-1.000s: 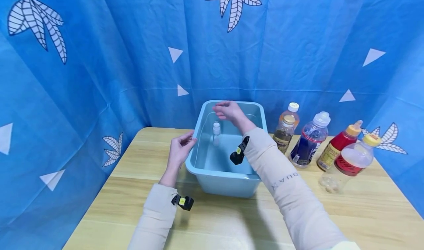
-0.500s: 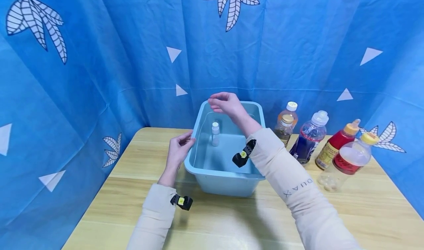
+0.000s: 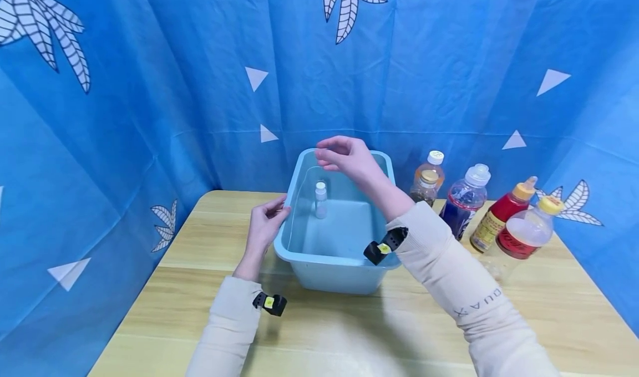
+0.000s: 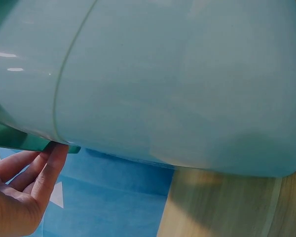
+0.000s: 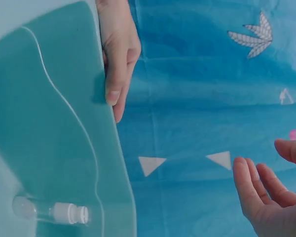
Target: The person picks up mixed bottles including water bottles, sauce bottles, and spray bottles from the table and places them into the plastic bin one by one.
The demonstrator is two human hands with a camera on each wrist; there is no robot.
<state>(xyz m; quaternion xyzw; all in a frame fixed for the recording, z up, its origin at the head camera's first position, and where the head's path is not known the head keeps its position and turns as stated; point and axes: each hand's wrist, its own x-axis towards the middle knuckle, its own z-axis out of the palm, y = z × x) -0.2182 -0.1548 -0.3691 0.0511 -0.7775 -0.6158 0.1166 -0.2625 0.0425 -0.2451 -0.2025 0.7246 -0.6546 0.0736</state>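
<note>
Left hand (image 3: 262, 223) pinches the left rim of the blue tub (image 3: 339, 277); right hand (image 3: 348, 158) hangs over it, fingers loose, nothing in them. Small white-capped bottle (image 3: 321, 201) stands inside, near the left wall. Looks like a between-bottles step: next move likely calls for swinging right over the desk (image 3: 165, 310) and grasping another, say the dark blue bottle (image 3: 462, 204).

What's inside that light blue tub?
A small clear bottle with a white cap stands in the tub, nearer its left side. The right arm hides part of its right side; anything there can't be seen.
</note>
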